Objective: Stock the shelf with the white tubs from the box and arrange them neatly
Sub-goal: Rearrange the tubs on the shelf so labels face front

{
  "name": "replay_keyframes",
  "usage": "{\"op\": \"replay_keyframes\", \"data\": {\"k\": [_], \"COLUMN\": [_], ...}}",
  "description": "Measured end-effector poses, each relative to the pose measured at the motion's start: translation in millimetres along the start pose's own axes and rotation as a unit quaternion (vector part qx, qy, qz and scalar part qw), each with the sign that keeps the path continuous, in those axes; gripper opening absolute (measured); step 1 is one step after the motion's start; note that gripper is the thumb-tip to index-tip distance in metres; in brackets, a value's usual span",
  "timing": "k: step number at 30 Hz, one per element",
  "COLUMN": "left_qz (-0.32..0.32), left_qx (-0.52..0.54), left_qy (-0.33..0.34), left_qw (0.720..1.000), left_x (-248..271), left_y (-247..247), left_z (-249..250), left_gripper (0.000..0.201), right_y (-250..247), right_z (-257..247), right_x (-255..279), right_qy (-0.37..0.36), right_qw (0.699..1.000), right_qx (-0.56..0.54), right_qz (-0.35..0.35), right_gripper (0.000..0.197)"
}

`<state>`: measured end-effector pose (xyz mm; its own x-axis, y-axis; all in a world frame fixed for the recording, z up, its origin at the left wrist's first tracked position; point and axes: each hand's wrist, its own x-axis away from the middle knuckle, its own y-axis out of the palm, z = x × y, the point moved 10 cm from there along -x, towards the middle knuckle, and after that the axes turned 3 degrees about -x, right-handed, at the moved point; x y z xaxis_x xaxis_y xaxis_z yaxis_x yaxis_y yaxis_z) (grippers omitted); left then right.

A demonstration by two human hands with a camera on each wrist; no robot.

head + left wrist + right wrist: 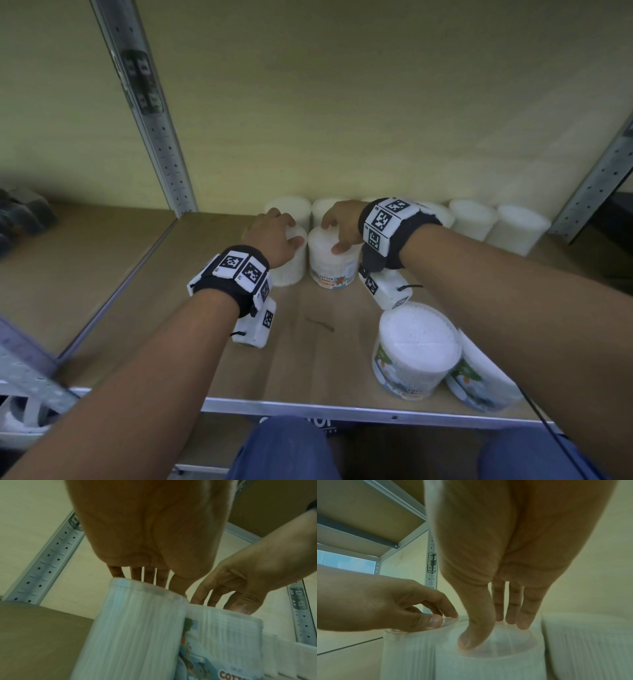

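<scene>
left hand (274, 236) clasps plain tub (291, 265) by its lid, right hand (342, 226) clasps labelled tub (334, 265) likewise, both mid shelf (308, 359), just before the back-edge row (472, 219). risk: top-only grips, so a hard push could tip them into that row; leaning tub (479, 380) at front edge could fall.

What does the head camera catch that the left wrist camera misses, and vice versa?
Only the head view shows two front tubs near the shelf edge and the person's knees. Only the left wrist view shows the left hand from underneath. Both show it and the right hand on top of the plain tub and labelled tub.
</scene>
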<state>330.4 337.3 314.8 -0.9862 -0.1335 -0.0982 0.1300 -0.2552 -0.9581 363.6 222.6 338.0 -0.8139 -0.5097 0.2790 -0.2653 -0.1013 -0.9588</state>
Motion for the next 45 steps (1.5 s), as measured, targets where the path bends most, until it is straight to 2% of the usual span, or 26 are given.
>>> {"op": "replay_keyframes", "data": {"k": [14, 23, 27, 30, 34, 36, 40, 42, 45], "left_qz": [-0.009, -0.037, -0.063, -0.074, -0.098, -0.070, 0.006, -0.013, -0.040], "left_qx": [-0.012, 0.004, 0.023, 0.045, 0.040, 0.032, 0.005, -0.031, -0.076], "left_qy": [0.006, 0.011, 0.034, 0.047, 0.055, 0.042, -0.031, -0.055, -0.057], "left_qw": [1.000, 0.999, 0.997, 0.995, 0.993, 0.996, 0.999, 0.998, 0.995], "left_x": [3, 5, 6, 9, 8, 3, -2, -1, -1], "left_y": [-2, -3, -1, -2, -5, -10, -24, -19, -11], "left_z": [3, 6, 11, 14, 16, 14, 4, -1, -3], "left_gripper": [0.045, 0.044, 0.042, 0.040, 0.044, 0.044, 0.047, 0.053, 0.059], "right_y": [-2, -1, -2, 4, -5, -8, -6, -7, -6], "right_z": [-3, 2, -11, -8, 10, 10, 10, 8, 6], "right_x": [0, -5, -4, -4, -5, -3, -2, 1, 2], "right_qy": [-0.033, -0.008, -0.023, -0.015, 0.010, -0.003, -0.006, -0.011, -0.014], "right_qw": [0.999, 0.999, 0.998, 0.999, 0.999, 0.998, 0.997, 0.997, 0.997], "right_qx": [0.017, 0.031, 0.055, 0.023, -0.012, -0.037, -0.055, -0.053, -0.056], "right_qz": [0.001, -0.012, -0.014, -0.024, 0.032, 0.051, 0.049, 0.051, 0.048], "right_gripper": [0.064, 0.066, 0.081, 0.072, 0.059, 0.059, 0.060, 0.060, 0.059]}}
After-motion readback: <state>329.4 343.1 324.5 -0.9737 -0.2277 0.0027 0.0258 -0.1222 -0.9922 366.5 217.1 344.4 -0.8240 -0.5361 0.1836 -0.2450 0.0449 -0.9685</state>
